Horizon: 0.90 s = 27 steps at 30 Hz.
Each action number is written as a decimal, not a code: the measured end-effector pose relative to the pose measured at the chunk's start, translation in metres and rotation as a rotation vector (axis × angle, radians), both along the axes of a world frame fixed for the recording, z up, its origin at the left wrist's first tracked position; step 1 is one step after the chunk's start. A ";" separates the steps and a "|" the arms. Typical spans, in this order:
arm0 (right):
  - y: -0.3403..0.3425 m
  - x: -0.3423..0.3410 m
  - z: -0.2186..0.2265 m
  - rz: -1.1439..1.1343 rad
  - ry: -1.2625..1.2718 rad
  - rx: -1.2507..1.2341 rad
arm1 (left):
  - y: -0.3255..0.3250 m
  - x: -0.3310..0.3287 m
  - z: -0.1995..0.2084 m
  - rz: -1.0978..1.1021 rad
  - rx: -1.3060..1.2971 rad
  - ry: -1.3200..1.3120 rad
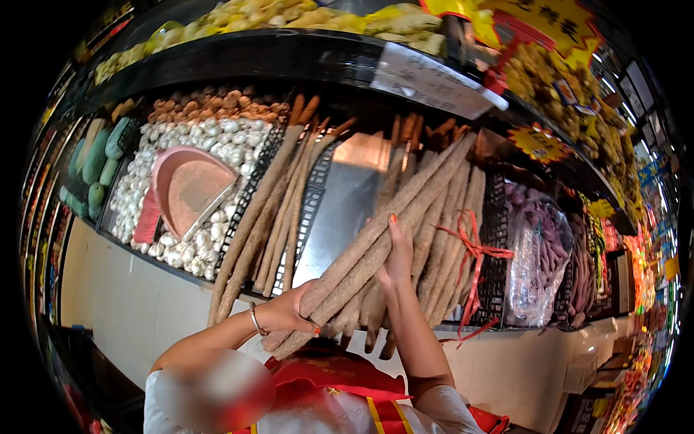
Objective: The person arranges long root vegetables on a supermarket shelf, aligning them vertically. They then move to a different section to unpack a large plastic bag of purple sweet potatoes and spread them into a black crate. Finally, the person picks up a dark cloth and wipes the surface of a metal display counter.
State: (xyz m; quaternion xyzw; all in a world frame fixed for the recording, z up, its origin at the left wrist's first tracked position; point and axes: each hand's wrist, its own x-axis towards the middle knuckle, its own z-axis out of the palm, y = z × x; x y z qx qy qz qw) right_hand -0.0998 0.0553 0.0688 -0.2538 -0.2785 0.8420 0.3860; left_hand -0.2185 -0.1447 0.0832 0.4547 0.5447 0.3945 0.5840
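Note:
Two or so long brown yams [361, 249] lie slantwise across my hands, running from near my body up to the far right. My left hand [289, 311] grips their near end, thumb over the top. Further up, my right hand [396, 253] is wrapped round them from the right side, its palm partly hidden. Beneath and to the right lie more yams [437, 267], some bound with red ribbon [473, 249]. Left of the bare metal shelf, another group of long yams [271, 210] leans over a black crate edge.
White garlic bulbs [137, 188] fill a bin at left, with a pink dustpan-shaped scoop [189, 189] and a red brush [147, 220] on them. Green gourds [94, 155] lie beyond. Purple produce [538, 239] partly under clear plastic is at right. A shelf edge [289, 61] overhangs the far side.

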 end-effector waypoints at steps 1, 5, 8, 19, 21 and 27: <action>-0.004 -0.011 0.001 0.006 -0.019 0.024 | -0.007 -0.002 -0.005 0.050 -0.024 -0.020; -0.022 -0.062 0.005 0.097 -0.028 0.064 | -0.030 -0.024 -0.033 0.201 -0.007 0.031; -0.024 -0.084 -0.039 0.148 -0.046 0.009 | -0.039 -0.038 -0.049 0.217 -0.042 -0.035; -0.021 -0.173 -0.101 0.341 -0.123 0.124 | -0.054 -0.087 -0.169 0.417 -0.096 -0.396; -0.028 -0.179 -0.103 0.296 -0.281 0.155 | -0.058 -0.090 -0.171 0.471 -0.097 -0.419; -0.072 -0.149 -0.120 0.250 -0.199 0.020 | -0.103 -0.082 -0.165 0.312 -0.077 0.040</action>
